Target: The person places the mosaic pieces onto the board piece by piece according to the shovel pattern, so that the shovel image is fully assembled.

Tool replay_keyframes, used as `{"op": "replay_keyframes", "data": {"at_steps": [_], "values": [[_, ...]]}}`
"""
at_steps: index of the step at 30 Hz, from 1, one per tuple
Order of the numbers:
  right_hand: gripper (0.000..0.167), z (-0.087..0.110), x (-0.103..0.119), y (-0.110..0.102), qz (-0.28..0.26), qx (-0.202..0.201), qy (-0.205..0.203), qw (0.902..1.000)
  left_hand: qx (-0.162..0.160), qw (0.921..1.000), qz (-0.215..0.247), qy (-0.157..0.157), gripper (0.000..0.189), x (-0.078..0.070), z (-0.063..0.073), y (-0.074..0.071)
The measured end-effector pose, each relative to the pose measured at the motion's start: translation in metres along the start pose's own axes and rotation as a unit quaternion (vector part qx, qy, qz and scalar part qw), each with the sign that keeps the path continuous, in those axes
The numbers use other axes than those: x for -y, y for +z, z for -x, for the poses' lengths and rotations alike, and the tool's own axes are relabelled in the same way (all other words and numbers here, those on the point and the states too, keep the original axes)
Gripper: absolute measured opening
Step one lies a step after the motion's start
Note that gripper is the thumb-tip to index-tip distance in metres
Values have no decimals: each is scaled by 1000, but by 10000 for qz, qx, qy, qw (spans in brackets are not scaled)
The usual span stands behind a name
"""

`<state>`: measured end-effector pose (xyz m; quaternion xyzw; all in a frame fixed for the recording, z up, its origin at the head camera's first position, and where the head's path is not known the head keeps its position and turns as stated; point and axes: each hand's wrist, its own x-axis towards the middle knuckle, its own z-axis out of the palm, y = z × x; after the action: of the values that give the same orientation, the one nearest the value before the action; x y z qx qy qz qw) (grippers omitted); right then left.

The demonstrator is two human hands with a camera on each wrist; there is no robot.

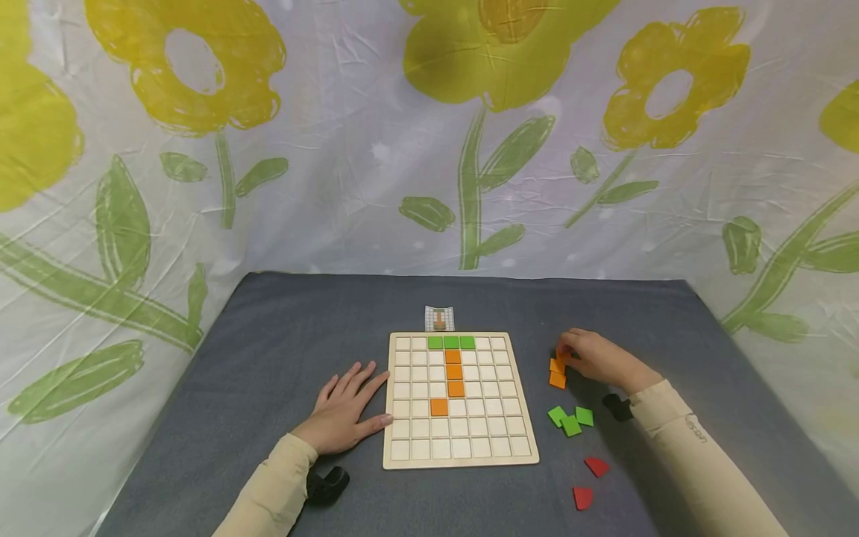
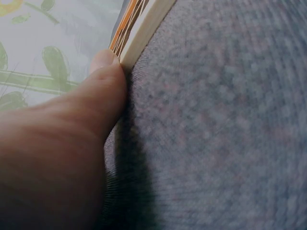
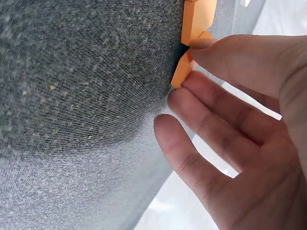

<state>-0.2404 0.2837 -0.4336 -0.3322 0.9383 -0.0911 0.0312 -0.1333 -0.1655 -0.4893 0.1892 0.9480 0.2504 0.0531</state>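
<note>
A wooden grid board (image 1: 463, 463) with white cells lies on the table. Three green tiles (image 1: 451, 342) fill part of its far row, orange tiles (image 1: 455, 388) run in a column below them, and one orange tile (image 1: 439, 407) sits lower left. My left hand (image 1: 338, 418) lies with fingers spread at the board's left side, the thumb (image 2: 108, 81) touching its edge. To the right of the board, my right hand (image 1: 600, 359) pinches an orange tile (image 3: 182, 70) at a small orange pile (image 1: 557, 379); its index fingertip is partly hidden.
Loose green tiles (image 1: 571, 426) lie right of the board, with two red pieces (image 1: 582, 498) nearer the front. A small printed pattern card (image 1: 439, 319) touches or nearly touches the board's far edge. Behind the dark table cloth (image 1: 322, 313) hangs a flowered curtain (image 1: 349, 186).
</note>
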Motion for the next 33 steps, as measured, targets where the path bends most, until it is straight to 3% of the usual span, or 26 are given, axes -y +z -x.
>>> {"op": "replay_keyframes", "data": {"at_steps": [8, 16, 26, 33], "values": [[18, 0, 0, 0, 134, -250, -229, 9993, -45, 10000, -14, 7, 73, 4, -1, 4], [16, -2, 22, -6, 159, -149, -97, 9997, -17, 10000, -41, -15, 74, 4, -2, 4], [19, -8, 55, -8, 431, -648, -1090, 9910, -52, 10000, -81, -27, 74, 6, -2, 6], [20, -11, 89, -6, 575, -777, -1392, 9855, -41, 10000, -84, -18, 75, 6, -2, 6]]}}
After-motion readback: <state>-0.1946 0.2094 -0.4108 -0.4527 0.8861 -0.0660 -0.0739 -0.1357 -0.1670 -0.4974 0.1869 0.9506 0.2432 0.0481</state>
